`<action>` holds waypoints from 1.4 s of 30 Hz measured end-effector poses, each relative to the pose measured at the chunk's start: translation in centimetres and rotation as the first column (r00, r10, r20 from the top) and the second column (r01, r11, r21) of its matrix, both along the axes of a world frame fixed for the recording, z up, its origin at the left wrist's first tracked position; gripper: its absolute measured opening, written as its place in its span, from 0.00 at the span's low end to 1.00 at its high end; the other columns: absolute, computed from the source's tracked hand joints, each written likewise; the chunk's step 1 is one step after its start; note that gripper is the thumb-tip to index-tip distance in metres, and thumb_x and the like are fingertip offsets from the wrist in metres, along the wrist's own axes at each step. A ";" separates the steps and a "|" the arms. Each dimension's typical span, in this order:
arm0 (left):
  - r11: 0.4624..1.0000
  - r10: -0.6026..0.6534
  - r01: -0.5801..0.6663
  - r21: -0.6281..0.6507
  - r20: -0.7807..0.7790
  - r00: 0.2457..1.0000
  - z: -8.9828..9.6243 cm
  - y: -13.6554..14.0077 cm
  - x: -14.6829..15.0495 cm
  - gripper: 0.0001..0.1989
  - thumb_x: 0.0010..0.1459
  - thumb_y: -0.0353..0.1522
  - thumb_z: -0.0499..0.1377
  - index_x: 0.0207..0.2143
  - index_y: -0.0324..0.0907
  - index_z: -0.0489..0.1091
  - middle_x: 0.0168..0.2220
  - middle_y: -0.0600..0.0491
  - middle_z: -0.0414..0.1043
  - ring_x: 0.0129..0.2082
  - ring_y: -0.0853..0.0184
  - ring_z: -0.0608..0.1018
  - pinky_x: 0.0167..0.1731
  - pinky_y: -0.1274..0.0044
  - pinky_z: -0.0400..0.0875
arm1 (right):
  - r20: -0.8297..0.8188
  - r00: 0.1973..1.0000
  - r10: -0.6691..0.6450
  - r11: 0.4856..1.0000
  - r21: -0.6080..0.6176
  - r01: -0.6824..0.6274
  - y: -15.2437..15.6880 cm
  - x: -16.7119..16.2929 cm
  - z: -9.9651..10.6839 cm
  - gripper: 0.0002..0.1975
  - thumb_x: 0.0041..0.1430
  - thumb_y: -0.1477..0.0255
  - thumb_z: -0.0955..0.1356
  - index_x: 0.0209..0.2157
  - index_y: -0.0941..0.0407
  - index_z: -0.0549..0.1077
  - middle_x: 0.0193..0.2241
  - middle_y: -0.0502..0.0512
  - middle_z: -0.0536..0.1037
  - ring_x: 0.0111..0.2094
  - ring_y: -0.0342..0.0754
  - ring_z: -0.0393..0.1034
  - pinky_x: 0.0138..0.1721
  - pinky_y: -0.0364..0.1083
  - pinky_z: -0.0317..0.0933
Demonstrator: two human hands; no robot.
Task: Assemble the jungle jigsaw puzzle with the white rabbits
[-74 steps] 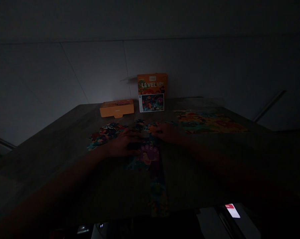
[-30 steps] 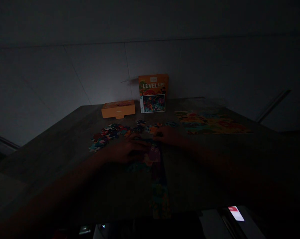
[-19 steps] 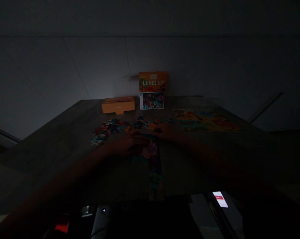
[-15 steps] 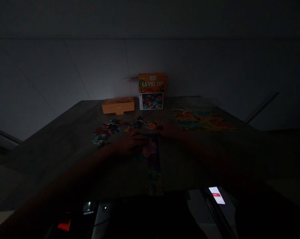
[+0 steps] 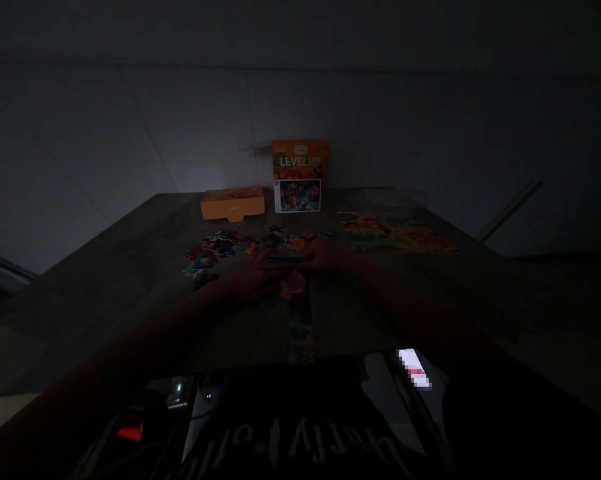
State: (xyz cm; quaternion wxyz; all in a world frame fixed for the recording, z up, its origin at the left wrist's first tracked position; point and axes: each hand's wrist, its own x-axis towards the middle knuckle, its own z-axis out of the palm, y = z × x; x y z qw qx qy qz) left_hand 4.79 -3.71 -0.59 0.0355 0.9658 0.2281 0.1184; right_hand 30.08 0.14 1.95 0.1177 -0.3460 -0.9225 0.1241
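Our left hand (image 5: 258, 278) stretches over the left side of the dark multicoloured cardboard jigsaw strip (image 5: 301, 325) on the grey table (image 5: 120, 260) — purple patch (image 5: 296, 283) just beside the fingers. Our right hand (image 5: 323, 256) bends at its far end — any grip, we cannot tell.

From the point between the left hand (image 5: 258, 275) and right hand (image 5: 323, 255), bare tabletop (image 5: 348, 320) opens at five o'clock and again at seven, with the joined puzzle strip (image 5: 300, 327) lying between them at six. The left forearm (image 5: 170, 323) bars eight, the right forearm (image 5: 390, 287) four. Loose pieces (image 5: 213, 248) clutter ten through twelve. Beyond them, the low orange box (image 5: 233, 208) blocks eleven and the upright box (image 5: 325, 160) twelve, leaving only a slim gap between boxes. A flat picture (image 5: 400, 233) covers two o'clock.
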 end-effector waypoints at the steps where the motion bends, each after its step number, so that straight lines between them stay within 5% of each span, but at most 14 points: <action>1: 1.000 0.006 -0.006 -0.005 -0.002 1.000 0.0 0.0 0.0 0.23 0.67 0.37 0.49 0.63 0.45 0.62 0.63 0.48 0.63 0.68 0.50 0.52 0.64 0.50 0.42 | 0.002 1.000 0.006 1.000 -0.008 -0.006 0.0 0.0 0.0 0.17 0.57 0.62 0.68 0.22 0.60 0.78 0.19 0.50 0.73 0.21 0.40 0.60 0.26 0.42 0.47; 5: 0.998 -0.041 0.041 -0.045 0.000 0.999 0.7 -0.4 0.0 0.27 0.64 0.39 0.53 0.64 0.41 0.60 0.64 0.43 0.61 0.69 0.47 0.46 0.64 0.49 0.44 | 0.032 0.999 0.012 1.000 -0.007 -0.012 0.2 0.1 -0.1 0.18 0.57 0.61 0.68 0.22 0.61 0.77 0.18 0.50 0.72 0.21 0.40 0.60 0.26 0.42 0.47; 11: 0.953 -0.243 0.244 -0.178 0.024 0.970 1.5 -2.1 0.6 0.36 0.60 0.39 0.58 0.68 0.41 0.51 0.69 0.41 0.48 0.68 0.52 0.53 0.64 0.60 0.54 | 0.050 0.999 0.001 0.999 0.032 -0.002 0.3 0.1 -0.5 0.21 0.60 0.61 0.65 0.20 0.60 0.77 0.17 0.50 0.71 0.20 0.40 0.58 0.25 0.43 0.45; 21: 0.972 -0.183 0.177 -0.151 -0.026 0.983 0.8 -1.5 1.1 0.31 0.65 0.38 0.52 0.68 0.42 0.50 0.69 0.44 0.47 0.69 0.55 0.49 0.66 0.60 0.47 | 0.027 0.998 -0.059 0.995 0.076 0.057 0.0 -0.2 -0.4 0.19 0.60 0.63 0.65 0.21 0.61 0.76 0.19 0.52 0.73 0.22 0.41 0.59 0.27 0.44 0.45; 27: 0.983 -0.062 0.052 -0.176 -0.054 0.997 0.9 -1.6 1.1 0.36 0.63 0.42 0.55 0.68 0.37 0.50 0.69 0.40 0.47 0.69 0.52 0.51 0.65 0.58 0.48 | 0.006 0.997 -0.073 0.996 0.042 0.072 0.4 0.1 -1.0 0.14 0.60 0.66 0.66 0.30 0.61 0.78 0.26 0.54 0.77 0.26 0.43 0.65 0.30 0.43 0.50; 31: 0.978 -0.082 0.079 -0.194 -0.006 0.997 1.1 -1.3 0.4 0.38 0.60 0.42 0.59 0.68 0.39 0.51 0.69 0.40 0.47 0.68 0.51 0.53 0.64 0.58 0.52 | -0.028 0.995 -0.093 0.996 0.012 0.093 0.6 0.3 -1.5 0.11 0.59 0.68 0.68 0.38 0.60 0.78 0.31 0.55 0.79 0.31 0.44 0.68 0.32 0.42 0.54; 36: 0.989 -0.012 0.016 -0.144 0.029 1.000 0.9 0.1 -1.5 0.32 0.60 0.40 0.59 0.64 0.41 0.58 0.66 0.41 0.55 0.65 0.52 0.60 0.62 0.60 0.58 | -0.036 0.993 -0.113 0.993 -0.019 0.113 0.6 0.3 -1.6 0.11 0.59 0.68 0.69 0.40 0.60 0.77 0.33 0.55 0.79 0.31 0.44 0.69 0.32 0.41 0.54; 42: 0.992 0.127 -0.126 -0.011 0.078 0.989 1.3 1.0 -3.3 0.34 0.59 0.40 0.58 0.66 0.41 0.55 0.65 0.42 0.57 0.69 0.47 0.47 0.65 0.53 0.46 | -0.048 0.995 -0.088 0.996 -0.027 0.087 0.7 0.3 -1.5 0.11 0.59 0.67 0.69 0.40 0.60 0.77 0.35 0.56 0.80 0.33 0.45 0.71 0.34 0.41 0.56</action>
